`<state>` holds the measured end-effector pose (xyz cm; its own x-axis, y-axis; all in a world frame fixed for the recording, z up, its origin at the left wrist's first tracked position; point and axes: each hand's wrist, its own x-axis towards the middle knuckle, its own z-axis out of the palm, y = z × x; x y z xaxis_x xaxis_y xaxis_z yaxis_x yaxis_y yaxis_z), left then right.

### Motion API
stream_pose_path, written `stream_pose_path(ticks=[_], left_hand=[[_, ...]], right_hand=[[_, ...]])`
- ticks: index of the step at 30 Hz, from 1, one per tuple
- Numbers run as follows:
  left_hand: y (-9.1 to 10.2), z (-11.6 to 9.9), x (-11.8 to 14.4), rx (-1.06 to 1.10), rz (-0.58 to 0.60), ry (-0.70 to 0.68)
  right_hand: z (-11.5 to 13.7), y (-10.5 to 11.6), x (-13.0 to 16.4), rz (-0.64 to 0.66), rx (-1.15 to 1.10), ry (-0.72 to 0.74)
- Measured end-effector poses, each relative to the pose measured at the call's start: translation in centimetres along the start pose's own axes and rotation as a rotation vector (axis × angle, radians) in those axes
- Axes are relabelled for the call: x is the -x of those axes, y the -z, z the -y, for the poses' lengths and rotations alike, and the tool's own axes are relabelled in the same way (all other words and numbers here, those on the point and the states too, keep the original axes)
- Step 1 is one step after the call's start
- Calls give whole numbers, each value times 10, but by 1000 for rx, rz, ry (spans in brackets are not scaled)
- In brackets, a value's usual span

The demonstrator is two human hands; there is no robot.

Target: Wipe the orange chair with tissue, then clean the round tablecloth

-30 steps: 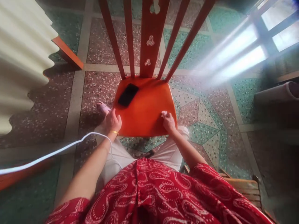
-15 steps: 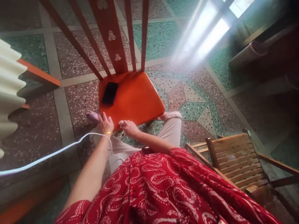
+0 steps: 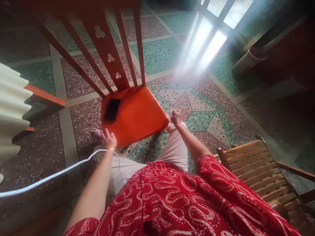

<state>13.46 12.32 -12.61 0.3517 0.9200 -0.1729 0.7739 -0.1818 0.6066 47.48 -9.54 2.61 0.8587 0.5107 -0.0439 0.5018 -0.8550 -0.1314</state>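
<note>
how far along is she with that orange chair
Done: the orange wooden chair stands upright on the terrazzo floor, a black phone lying on its seat. In hand: the left hand grips the seat's near corner; the right hand hovers off its right edge. Left: cannot tell.

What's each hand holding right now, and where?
Left hand grips the orange chair at its seat's front-left corner. Right hand is beside the seat's right edge; whether it holds anything cannot be told.

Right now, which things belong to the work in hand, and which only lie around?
In hand: orange chair; left hand on its front seat edge; right hand at its right corner.

Lying about: black phone on the seat; white cable; slatted wooden chair; corrugated sheet.
</note>
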Motion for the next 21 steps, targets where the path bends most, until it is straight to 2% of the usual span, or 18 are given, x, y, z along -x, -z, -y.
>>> stream_pose_path(ticks=[2, 6, 9, 11, 15, 18, 21], left_hand=[[3, -6, 4, 2, 15, 20], [6, -10, 7, -16, 53, 33], [4, -8, 5, -20, 65, 33], [4, -8, 5, -16, 68, 34], [10, -12, 20, -59, 66, 27], [18, -14, 39, -161, 139, -100], [28, -10, 50, -254, 298, -286]], right_hand=[[13, -12, 14, 30, 1, 50], [53, -46, 62, 159, 91, 259], [71, -55, 84, 269, 124, 369], [69, -52, 90, 284, 135, 396], [43, -39, 93, 250, 174, 444], [27, -38, 95, 279, 227, 534], [22, -44, 92, 301, 287, 564]])
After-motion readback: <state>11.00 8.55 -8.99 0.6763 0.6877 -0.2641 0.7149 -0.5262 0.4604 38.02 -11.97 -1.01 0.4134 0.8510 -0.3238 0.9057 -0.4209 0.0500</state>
